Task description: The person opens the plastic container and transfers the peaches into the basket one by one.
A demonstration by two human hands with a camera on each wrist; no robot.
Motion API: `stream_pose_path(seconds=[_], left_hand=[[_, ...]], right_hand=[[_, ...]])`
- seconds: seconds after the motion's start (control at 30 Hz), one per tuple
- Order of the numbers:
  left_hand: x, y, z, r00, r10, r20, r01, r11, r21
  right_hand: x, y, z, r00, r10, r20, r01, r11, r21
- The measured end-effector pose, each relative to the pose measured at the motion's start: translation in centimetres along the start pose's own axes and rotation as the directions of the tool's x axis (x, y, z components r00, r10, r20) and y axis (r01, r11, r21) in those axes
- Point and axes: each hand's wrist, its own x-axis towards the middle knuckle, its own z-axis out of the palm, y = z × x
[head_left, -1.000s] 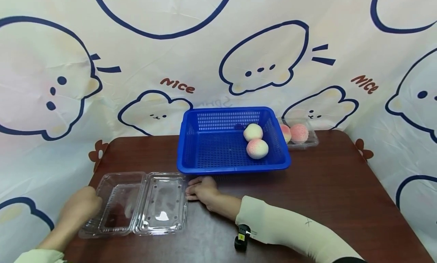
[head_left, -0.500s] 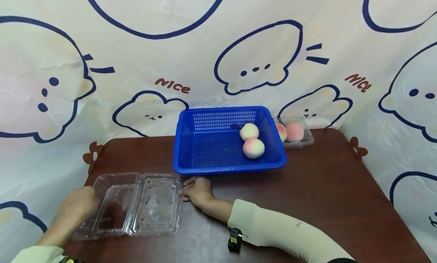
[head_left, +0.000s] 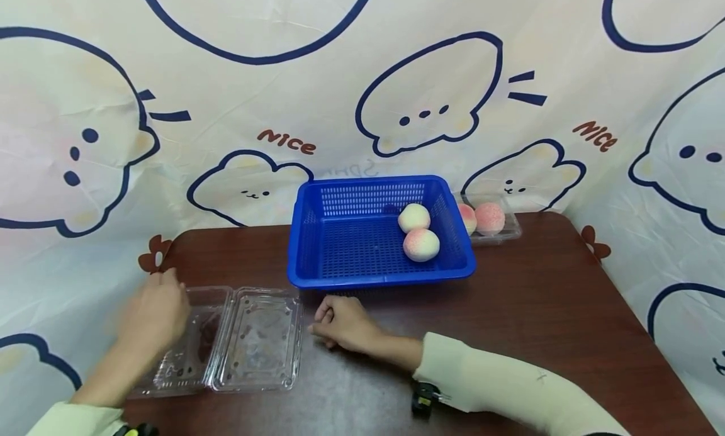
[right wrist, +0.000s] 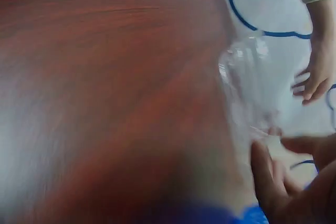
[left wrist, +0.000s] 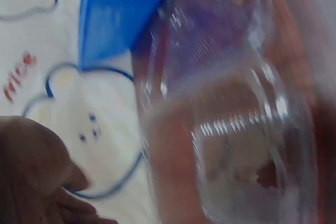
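Note:
A clear plastic clamshell box lies unfolded on the table, its two halves side by side. My left hand, blurred, is over the outer half and hides part of it in the head view; the right wrist view shows this hand with loose fingers and nothing in them. Just right of the box's right edge, my right hand has its fingers loosely bent and holds nothing. Behind it stands a blue plastic basket with two pink-and-white peaches at its right side.
Right of the basket, another clear box contains pink peaches and is partly hidden by the basket. A cloth printed with cartoon figures hangs behind the brown table.
My left hand has lifted off the box's outer edge and moved up and right over it. My right hand has drawn back rightward from the box's edge. The box stays spread out.

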Motion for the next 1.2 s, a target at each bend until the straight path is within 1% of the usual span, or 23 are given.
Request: stream_pose_path(seconds=[0.03,0.07,0.1,0.17,0.23,0.27,0.33,0.37,0.4,0.47,0.5,0.57,0.6,0.67,0.77,0.87,0.9,0.97,1.03,1.07,1.1,1.17,1.2], left_hand=[[-0.1,1.1,0.1,0.996,0.049,-0.068,-0.050,0.999,-0.011],[-0.2,2.2,0.2,0.988,0.093,-0.120,-0.098,0.995,-0.029],[-0.3,3.3,0.3,0.978,0.133,-0.161,-0.143,0.988,-0.051],[-0.6,5.6,0.3,0.972,0.163,-0.170,-0.183,0.977,-0.108],[-0.9,7.5,0.4,0.966,0.204,-0.160,-0.228,0.962,-0.150],[-1.1,8.3,0.5,0.959,0.232,-0.163,-0.257,0.954,-0.156],[-1.3,9.9,0.6,0.941,0.285,-0.179,-0.312,0.939,-0.145],[-1.3,10.7,0.7,0.932,0.309,-0.190,-0.337,0.931,-0.140],[-1.3,11.4,0.8,0.922,0.330,-0.201,-0.360,0.923,-0.135],[-1.2,13.0,0.9,0.909,0.359,-0.211,-0.391,0.910,-0.138],[-1.1,13.8,0.9,0.907,0.368,-0.206,-0.400,0.905,-0.144],[-0.6,15.4,0.8,0.904,0.378,-0.202,-0.413,0.894,-0.176],[-0.4,16.3,0.8,0.904,0.381,-0.194,-0.417,0.886,-0.201],[0.1,18.1,0.6,0.905,0.388,-0.175,-0.423,0.868,-0.261],[1.0,21.2,0.5,0.905,0.400,-0.147,-0.426,0.834,-0.351],[2.1,24.5,0.4,0.906,0.408,-0.115,-0.415,0.799,-0.436],[2.6,25.6,0.3,0.907,0.409,-0.104,-0.407,0.785,-0.466],[3.5,27.9,0.4,0.907,0.411,-0.089,-0.394,0.758,-0.519],[4.5,30.0,0.7,0.907,0.412,-0.087,-0.389,0.739,-0.550],[4.9,31.0,0.8,0.907,0.411,-0.085,-0.386,0.735,-0.557],[5.4,31.9,1.0,0.909,0.410,-0.079,-0.382,0.739,-0.554],[6.4,33.4,1.4,0.914,0.402,-0.057,-0.368,0.761,-0.535],[6.7,34.0,1.6,0.918,0.395,-0.040,-0.356,0.776,-0.520]], right_hand=[[-0.5,-0.3,-0.9,0.997,-0.033,0.063,0.038,0.996,-0.078],[-1.0,-0.6,-1.8,0.990,-0.070,0.122,0.088,0.984,-0.155],[-1.5,-1.0,-2.8,0.979,-0.103,0.176,0.141,0.965,-0.223],[-2.3,-1.7,-4.9,0.951,-0.178,0.251,0.257,0.908,-0.330],[-2.8,-2.1,-6.9,0.932,-0.243,0.270,0.336,0.858,-0.388],[-3.1,-2.3,-8.0,0.927,-0.265,0.264,0.356,0.842,-0.405],[-3.5,-2.4,-10.1,0.928,-0.284,0.242,0.364,0.836,-0.410],[-3.7,-2.4,-11.1,0.932,-0.284,0.226,0.355,0.843,-0.405],[-4.0,-2.4,-12.2,0.939,-0.275,0.205,0.337,0.852,-0.402],[-4.4,-2.2,-14.2,0.958,-0.247,0.149,0.287,0.872,-0.396],[-4.7,-2.1,-15.2,0.966,-0.232,0.114,0.258,0.882,-0.395],[-5.0,-1.8,-17.2,0.976,-0.214,0.034,0.210,0.893,-0.397],[-5.2,-1.6,-18.2,0.979,-0.203,-0.012,0.181,0.898,-0.400],[-5.4,-1.3,-20.1,0.978,-0.183,-0.101,0.127,0.904,-0.407],[-5.6,-0.8,-23.1,0.964,-0.134,-0.228,0.026,0.906,-0.422],[-5.5,0.3,-26.2,0.937,-0.076,-0.340,-0.093,0.886,-0.455],[-5.4,0.9,-27.2,0.924,-0.062,-0.376,-0.130,0.877,-0.463],[-5.2,2.1,-29.1,0.905,-0.034,-0.424,-0.190,0.859,-0.476],[-5.1,3.4,-30.7,0.893,-0.003,-0.450,-0.237,0.847,-0.475],[-5.0,4.0,-31.4,0.889,0.014,-0.458,-0.256,0.844,-0.472],[-4.9,4.7,-32.1,0.887,0.025,-0.461,-0.269,0.840,-0.471],[-4.8,5.8,-33.2,0.883,0.056,-0.465,-0.300,0.831,-0.468],[-4.6,6.3,-33.7,0.882,0.072,-0.465,-0.312,0.829,-0.464]])
